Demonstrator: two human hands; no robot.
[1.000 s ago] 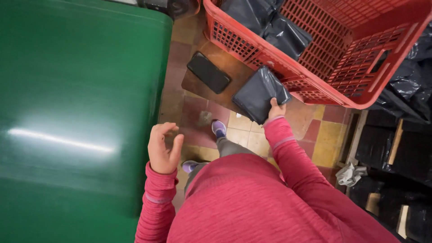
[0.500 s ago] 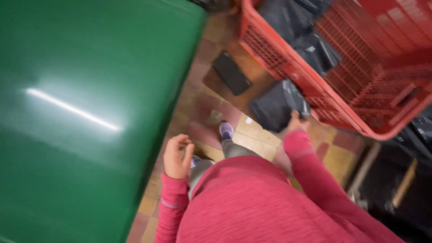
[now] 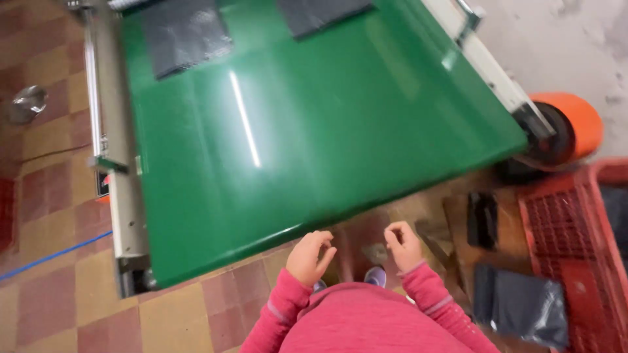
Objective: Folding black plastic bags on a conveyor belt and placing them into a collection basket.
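From the head view, both your hands are empty: your left hand [image 3: 311,256] and right hand [image 3: 403,244] hover with fingers loosely curled, just off the near edge of the green conveyor belt [image 3: 314,131]. Two grey plastic bags [image 3: 185,33] already lie flat at the belt's far end. Another grey bag [image 3: 521,305] lies on the floor beside the red crate [image 3: 575,261], so that one, it seems, is left to load.

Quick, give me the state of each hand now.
Left hand: empty, fingers loosely curled, just off the green belt.
Right hand: empty, fingers curled, touching nothing.
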